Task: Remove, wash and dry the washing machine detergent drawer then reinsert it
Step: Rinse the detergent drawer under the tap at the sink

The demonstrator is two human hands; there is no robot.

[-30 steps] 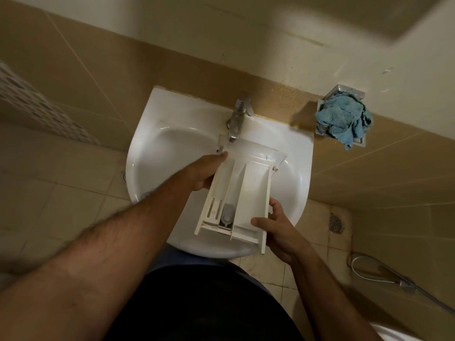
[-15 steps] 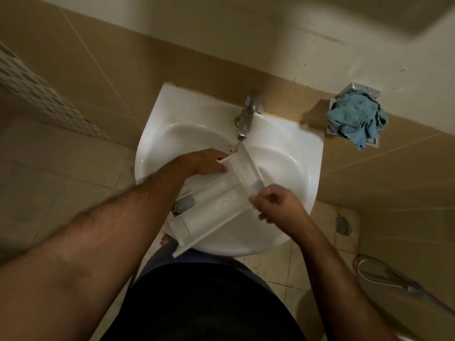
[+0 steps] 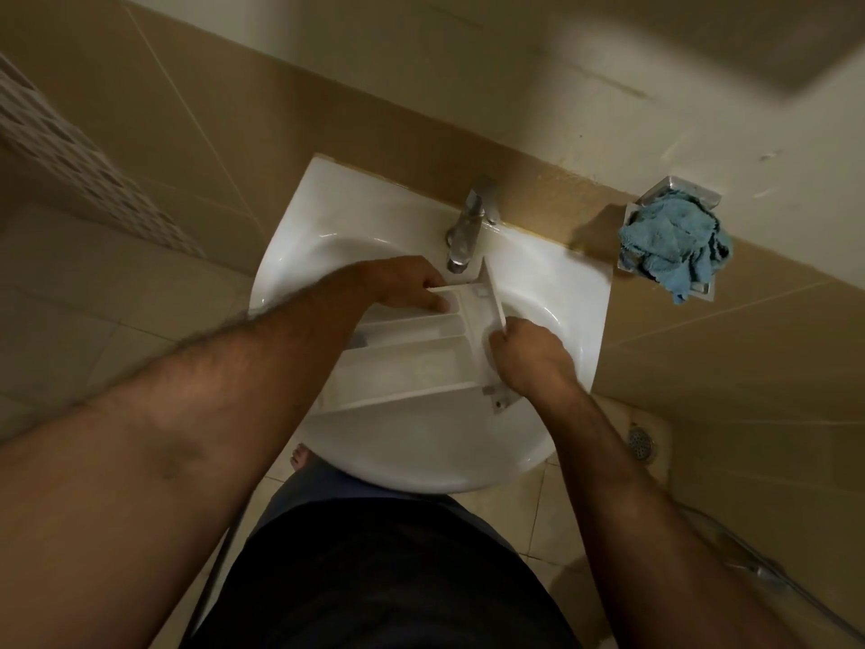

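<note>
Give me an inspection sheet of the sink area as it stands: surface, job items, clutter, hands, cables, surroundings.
Surface: white basin, held against a tan tiled wall; no running water visible.
Job's things: detergent drawer held over the bowl, compartments up, front panel toward the right, under the tap.
Clutter: blue cloth bunched in a metal wall holder, right of the basin.
Hands: left hand holds the drawer's far side wall; right hand grips its front panel.
Cables: shower hose lying on the floor, lower right.
Surroundings: floor drain at right; a bare foot below the basin.
</note>
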